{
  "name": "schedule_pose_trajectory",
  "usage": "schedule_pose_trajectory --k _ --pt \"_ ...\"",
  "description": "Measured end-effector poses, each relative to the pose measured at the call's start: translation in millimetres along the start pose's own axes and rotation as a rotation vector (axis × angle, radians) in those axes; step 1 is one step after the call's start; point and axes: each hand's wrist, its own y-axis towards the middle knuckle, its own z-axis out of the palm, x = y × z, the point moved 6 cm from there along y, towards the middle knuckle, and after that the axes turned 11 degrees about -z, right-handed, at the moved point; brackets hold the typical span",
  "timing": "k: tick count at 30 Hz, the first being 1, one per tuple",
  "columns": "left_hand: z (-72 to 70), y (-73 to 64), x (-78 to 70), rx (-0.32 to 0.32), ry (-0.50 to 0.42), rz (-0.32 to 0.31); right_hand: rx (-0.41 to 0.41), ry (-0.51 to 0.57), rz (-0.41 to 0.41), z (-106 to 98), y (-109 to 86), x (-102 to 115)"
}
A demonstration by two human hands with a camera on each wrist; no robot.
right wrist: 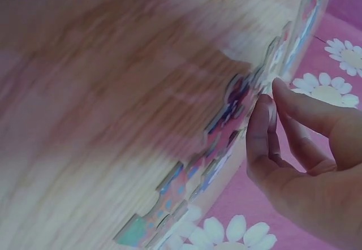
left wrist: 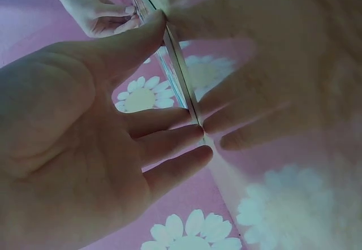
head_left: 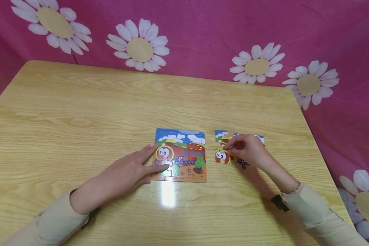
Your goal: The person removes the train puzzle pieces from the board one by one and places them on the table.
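Observation:
A square train-picture puzzle board lies on the table in the head view. My left hand rests on its left side, fingers extended, the index finger over a lower-left part with a curved seam under glare. In the left wrist view, the left hand touches the board's edge. To the right lie several loose puzzle pieces, among them one with cartoon eyes and a blue-and-green one. My right hand pinches at a puzzle piece among them with thumb and index fingertips; the hand partly hides the group.
The wood-grain table reflects a bright light just below the board. A pink cloth with large white daisies hangs along the far and right sides. Dark wrist straps sit at both pale sleeves.

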Motion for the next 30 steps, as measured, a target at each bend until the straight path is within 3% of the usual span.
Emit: schedule_pose_trajectory --k 5,10,14,18,22,30 --pt "-2.4 0.6 -2.7 -0.01 0.019 -0.003 0.005 0.066 -0.026 0.9 -1.1 7.3" --pt "-4.6 2.3 -9.3 -0.009 0.02 0.016 0.05 0.191 0.004 8.5 -0.5 17.5" --pt "-4.1 6.8 -22.9 -0.031 0.052 0.095 0.093 0.245 0.005 19.9 2.4 28.2" --pt "1.0 13.7 -38.5 -0.025 0.065 0.159 0.156 0.26 -0.006 35.0 5.9 37.5" --pt "8.5 19.9 -49.3 0.018 0.036 0.166 0.203 0.233 -0.013 47.9 9.3 43.9" --pt "14.1 21.4 -56.5 0.034 0.042 0.178 0.234 0.223 0.008 54.0 12.7 49.5"
